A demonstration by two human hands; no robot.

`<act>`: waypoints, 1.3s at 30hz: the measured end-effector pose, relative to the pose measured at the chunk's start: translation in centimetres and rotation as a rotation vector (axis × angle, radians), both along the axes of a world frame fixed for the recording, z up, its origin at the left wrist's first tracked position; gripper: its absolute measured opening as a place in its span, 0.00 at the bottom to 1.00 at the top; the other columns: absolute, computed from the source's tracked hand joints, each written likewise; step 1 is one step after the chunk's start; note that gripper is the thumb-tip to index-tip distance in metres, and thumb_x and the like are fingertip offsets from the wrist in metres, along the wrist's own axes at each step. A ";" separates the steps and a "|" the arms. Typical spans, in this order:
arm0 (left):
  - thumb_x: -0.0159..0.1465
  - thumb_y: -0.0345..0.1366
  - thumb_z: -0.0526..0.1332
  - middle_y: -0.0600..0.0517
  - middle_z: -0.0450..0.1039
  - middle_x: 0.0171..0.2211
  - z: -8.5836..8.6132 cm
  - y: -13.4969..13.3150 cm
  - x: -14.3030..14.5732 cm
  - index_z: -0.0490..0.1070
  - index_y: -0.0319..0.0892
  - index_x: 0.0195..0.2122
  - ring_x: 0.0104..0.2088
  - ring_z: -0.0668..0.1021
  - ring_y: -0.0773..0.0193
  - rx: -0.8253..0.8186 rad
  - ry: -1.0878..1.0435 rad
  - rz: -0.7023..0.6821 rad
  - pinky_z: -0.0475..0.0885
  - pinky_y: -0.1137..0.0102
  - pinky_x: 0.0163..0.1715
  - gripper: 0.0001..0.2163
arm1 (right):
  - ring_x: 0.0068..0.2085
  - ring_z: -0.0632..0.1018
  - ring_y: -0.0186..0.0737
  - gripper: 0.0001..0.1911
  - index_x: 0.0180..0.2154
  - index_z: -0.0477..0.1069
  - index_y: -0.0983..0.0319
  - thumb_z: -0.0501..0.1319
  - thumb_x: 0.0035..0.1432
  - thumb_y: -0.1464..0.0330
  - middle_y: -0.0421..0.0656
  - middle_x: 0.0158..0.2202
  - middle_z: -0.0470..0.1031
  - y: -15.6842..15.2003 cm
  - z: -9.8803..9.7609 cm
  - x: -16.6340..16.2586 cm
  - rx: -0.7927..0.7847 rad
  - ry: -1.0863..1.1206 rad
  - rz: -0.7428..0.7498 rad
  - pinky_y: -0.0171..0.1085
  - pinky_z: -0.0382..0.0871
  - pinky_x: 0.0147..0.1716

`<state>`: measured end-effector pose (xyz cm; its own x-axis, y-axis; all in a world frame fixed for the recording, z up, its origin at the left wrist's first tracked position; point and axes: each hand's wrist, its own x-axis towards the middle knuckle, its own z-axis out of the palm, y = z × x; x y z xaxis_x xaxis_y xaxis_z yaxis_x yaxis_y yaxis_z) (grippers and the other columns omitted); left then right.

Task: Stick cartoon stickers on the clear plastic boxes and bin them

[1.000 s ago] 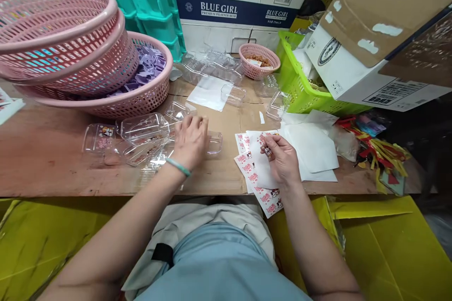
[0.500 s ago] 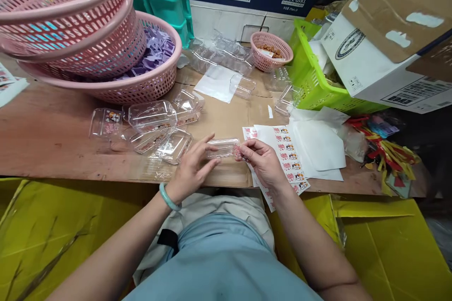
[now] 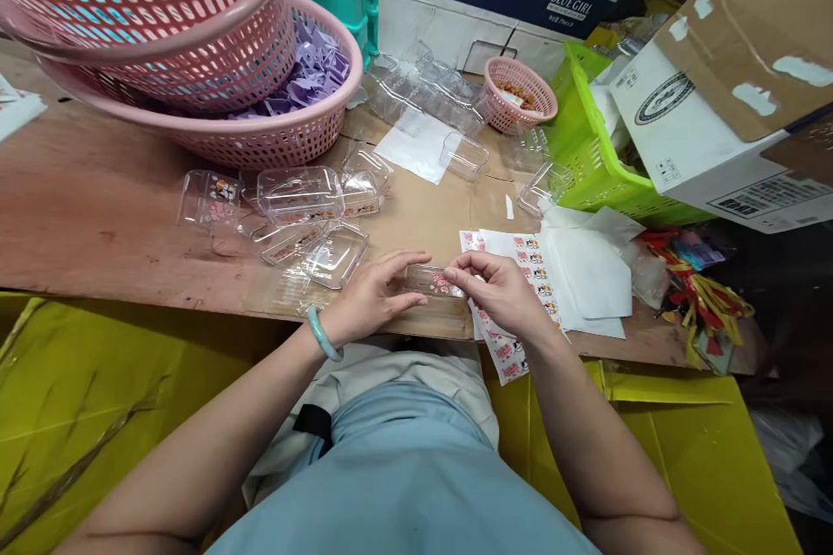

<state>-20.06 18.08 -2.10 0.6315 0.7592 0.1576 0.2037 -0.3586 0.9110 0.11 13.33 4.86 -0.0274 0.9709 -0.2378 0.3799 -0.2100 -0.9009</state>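
Observation:
A clear plastic case (image 3: pixel 418 279) lies in front of me at the near edge of the table. Around its left end my left hand (image 3: pixel 377 290) is open, thumb and fingers apart. My right hand (image 3: pixel 488 284) pinches a small sticker (image 3: pixel 440 283) with pink print, held flat over the case. Whether the whole sticker touches the plastic I cannot tell. Partly under my right wrist are printed sticker sheets (image 3: pixel 534 264) with rows of pink marks and cartoon cats. To the left, several clear cases (image 3: pixel 299 195) lie in a loose heap, some bearing stickers.
Pink baskets (image 3: pixel 260 134) with purple pieces stand at the back left. White backing sheets (image 3: pixel 586 269) lie right of the stickers. Behind them are a green basket (image 3: pixel 595 147), a small pink basket (image 3: pixel 514 117) and a tilted carton (image 3: pixel 703 139). More clear plastic (image 3: pixel 423 91) lies farther back.
My right hand has laid the sticker farther over the case, its pink print now showing across the plastic. My left hand has shifted slightly right. The view has tilted a little.

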 end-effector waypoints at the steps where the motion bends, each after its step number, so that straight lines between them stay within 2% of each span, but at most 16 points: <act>1: 0.60 0.41 0.66 0.45 0.71 0.56 0.0 0.0 0.0 0.68 0.45 0.56 0.50 0.76 0.57 -0.002 -0.008 0.003 0.75 0.63 0.46 0.23 | 0.25 0.68 0.30 0.16 0.30 0.75 0.63 0.64 0.56 0.55 0.38 0.26 0.70 0.0 0.0 -0.2 0.003 -0.018 0.000 0.31 0.62 0.25; 4: 0.59 0.42 0.66 0.45 0.70 0.56 0.0 0.1 0.0 0.68 0.45 0.57 0.53 0.75 0.56 -0.012 -0.042 -0.002 0.74 0.62 0.49 0.25 | 0.25 0.68 0.30 0.16 0.30 0.74 0.63 0.65 0.55 0.55 0.37 0.25 0.70 0.1 -0.1 -0.6 -0.002 -0.019 -0.014 0.32 0.62 0.25; 10: 0.58 0.43 0.67 0.45 0.71 0.56 -0.2 0.3 0.0 0.70 0.46 0.57 0.53 0.75 0.54 -0.038 -0.076 -0.010 0.75 0.61 0.49 0.25 | 0.23 0.66 0.30 0.20 0.29 0.75 0.63 0.65 0.52 0.52 0.38 0.23 0.69 0.3 0.1 -1.3 -0.045 -0.007 -0.032 0.31 0.58 0.22; 19: 0.57 0.40 0.68 0.44 0.73 0.54 -0.2 0.7 -0.1 0.71 0.45 0.55 0.54 0.75 0.53 -0.004 -0.096 -0.014 0.70 0.58 0.56 0.24 | 0.21 0.61 0.28 0.21 0.28 0.75 0.64 0.66 0.51 0.51 0.36 0.20 0.67 0.7 0.7 -1.8 -0.084 -0.074 -0.012 0.31 0.52 0.19; 34: 0.57 0.39 0.68 0.43 0.73 0.53 -0.2 0.8 -0.2 0.72 0.45 0.55 0.54 0.75 0.52 -0.009 -0.114 -0.021 0.71 0.56 0.55 0.23 | 0.20 0.61 0.28 0.21 0.26 0.73 0.63 0.66 0.50 0.50 0.36 0.20 0.67 0.9 0.5 -1.8 -0.091 -0.091 -0.021 0.31 0.52 0.19; 39: 0.57 0.39 0.68 0.44 0.73 0.54 -0.3 0.9 -0.2 0.71 0.46 0.55 0.54 0.75 0.53 -0.011 -0.125 -0.026 0.70 0.56 0.56 0.23 | 0.21 0.63 0.29 0.21 0.25 0.72 0.63 0.65 0.51 0.50 0.37 0.20 0.67 0.8 0.2 -1.8 -0.063 -0.161 -0.007 0.32 0.54 0.21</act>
<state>-20.27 18.93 -2.36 0.6271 0.7448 0.2282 0.0788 -0.3521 0.9326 -1.66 14.17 5.07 0.0229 0.9539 -0.2991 0.5169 -0.2674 -0.8132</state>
